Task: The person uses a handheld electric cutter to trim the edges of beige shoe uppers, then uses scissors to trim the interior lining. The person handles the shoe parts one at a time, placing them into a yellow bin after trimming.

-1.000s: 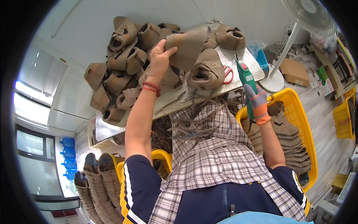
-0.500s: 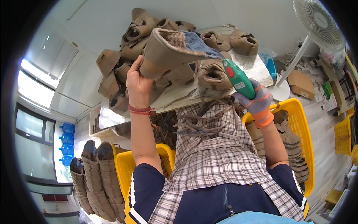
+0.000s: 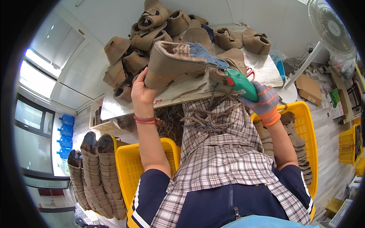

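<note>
The desk (image 3: pixel 182 95) spans the upper middle of the view, loaded at its far side with a heap of tan boots (image 3: pixel 152 34). 2 yellow crates flank the person's lap: the left crate (image 3: pixel 140 167) beside stacked brown soles (image 3: pixel 99 174), the right crate (image 3: pixel 304 136) filled with more sole pieces.

Raised above the near edge of the desk is 1 tan boot (image 3: pixel 171 62), sole side toward the camera, its long axis running roughly left to right. A tuft of blue-grey lining (image 3: pixel 207 57) sticks out at its right end, pointing toward the trimmer. The bare left hand (image 3: pixel 141 89) is clenched around the boot's left end, so it is the nearer hand. The gloved right hand (image 3: pixel 264 102) grips a green electric trimmer (image 3: pixel 239 81), whose tip sits just beside the lining tuft; whether it touches is unclear.
</note>
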### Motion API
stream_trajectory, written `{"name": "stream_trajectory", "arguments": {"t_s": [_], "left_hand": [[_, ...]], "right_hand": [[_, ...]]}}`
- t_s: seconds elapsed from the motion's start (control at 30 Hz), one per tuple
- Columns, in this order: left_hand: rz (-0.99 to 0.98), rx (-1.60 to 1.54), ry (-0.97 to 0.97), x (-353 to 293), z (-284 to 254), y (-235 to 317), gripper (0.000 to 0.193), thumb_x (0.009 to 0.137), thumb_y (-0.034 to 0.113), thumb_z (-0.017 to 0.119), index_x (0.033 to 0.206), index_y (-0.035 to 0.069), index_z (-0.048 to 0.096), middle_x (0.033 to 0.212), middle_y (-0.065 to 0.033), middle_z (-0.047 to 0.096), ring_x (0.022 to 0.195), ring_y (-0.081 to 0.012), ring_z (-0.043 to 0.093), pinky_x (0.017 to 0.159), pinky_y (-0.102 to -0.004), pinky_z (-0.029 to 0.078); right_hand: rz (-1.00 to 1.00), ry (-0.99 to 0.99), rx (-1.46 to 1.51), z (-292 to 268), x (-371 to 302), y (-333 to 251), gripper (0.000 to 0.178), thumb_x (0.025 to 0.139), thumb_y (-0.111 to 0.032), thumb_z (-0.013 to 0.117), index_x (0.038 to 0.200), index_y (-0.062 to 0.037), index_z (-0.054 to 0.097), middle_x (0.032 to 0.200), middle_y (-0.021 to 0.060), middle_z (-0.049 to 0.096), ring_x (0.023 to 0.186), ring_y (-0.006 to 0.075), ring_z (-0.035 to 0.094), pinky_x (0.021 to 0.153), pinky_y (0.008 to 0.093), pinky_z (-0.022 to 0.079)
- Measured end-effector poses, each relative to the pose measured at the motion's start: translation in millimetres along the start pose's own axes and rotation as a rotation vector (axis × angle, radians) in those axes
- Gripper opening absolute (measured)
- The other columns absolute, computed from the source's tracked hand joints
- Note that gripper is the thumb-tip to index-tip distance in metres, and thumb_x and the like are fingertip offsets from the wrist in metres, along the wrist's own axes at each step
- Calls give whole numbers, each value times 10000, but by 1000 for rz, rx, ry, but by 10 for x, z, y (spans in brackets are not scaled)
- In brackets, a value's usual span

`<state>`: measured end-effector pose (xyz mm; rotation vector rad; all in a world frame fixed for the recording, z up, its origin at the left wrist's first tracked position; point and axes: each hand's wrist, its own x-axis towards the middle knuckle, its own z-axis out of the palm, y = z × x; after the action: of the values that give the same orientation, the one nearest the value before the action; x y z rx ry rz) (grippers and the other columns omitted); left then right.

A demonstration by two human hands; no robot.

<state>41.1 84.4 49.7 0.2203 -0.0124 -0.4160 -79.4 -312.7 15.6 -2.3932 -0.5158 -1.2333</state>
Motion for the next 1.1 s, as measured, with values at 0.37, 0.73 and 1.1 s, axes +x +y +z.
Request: {"name": "stream_trajectory", "arguments": {"t_s": [0.37,0.73,1.1], "left_hand": [[-153,-108,-52,19,150,-335,332,955,102,411,1228,-83,442,1258,-241,508,1178,-356,495,1001,-493,411],[-33,-19,-22,-31,355,-559,295,950,101,431,1180,-68,503,1203,-216,559,1138,-336,529,985,-478,425],[259,259,-152,-201,433,-989,385,887,73,489,1260,-22,474,1270,-151,530,1187,-299,491,1022,-473,374]], "right_hand": [[-37,-35,28,-19,60,-83,582,570,-395,841,970,-32,624,724,101,618,602,269,592,563,353,484],[-52,13,98,-18,140,-165,576,565,-376,851,980,-46,623,746,95,626,613,266,598,563,345,486],[210,-142,342,-68,286,-482,507,590,-373,837,947,-71,644,720,106,636,612,275,612,557,350,490]]}}
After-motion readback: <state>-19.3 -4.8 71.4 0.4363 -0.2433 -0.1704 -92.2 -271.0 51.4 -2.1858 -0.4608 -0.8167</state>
